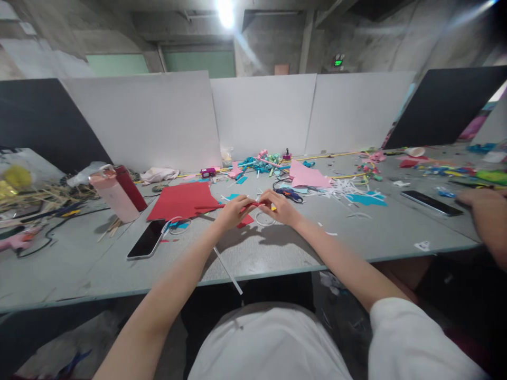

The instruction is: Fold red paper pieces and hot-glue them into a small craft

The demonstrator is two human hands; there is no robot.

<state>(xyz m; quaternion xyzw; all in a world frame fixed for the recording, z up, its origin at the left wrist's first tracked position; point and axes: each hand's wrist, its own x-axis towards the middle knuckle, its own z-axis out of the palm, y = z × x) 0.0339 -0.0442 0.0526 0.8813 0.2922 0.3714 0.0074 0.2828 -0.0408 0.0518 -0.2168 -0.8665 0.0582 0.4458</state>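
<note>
My left hand (236, 210) and my right hand (279, 207) meet over the middle of the table, fingers closed round a thin red strip (255, 204). More red material (208, 207) sticks out to the left of my left hand. Just below my fingers lies a clear ring (264, 219), with a small red piece (244, 221) beside it. A large red sheet (184, 199) lies to the left of my hands. Beyond my right hand is a dark blue tool (289, 194) with a black cord.
Left are a phone (147, 240), a pink bottle (115, 195) and a red bottle (131, 187). A white strip (227, 270) overhangs the front edge. Pink paper (308, 174), white shreds (350, 189) and another phone (431, 203) lie right, near another person's hand (481, 203).
</note>
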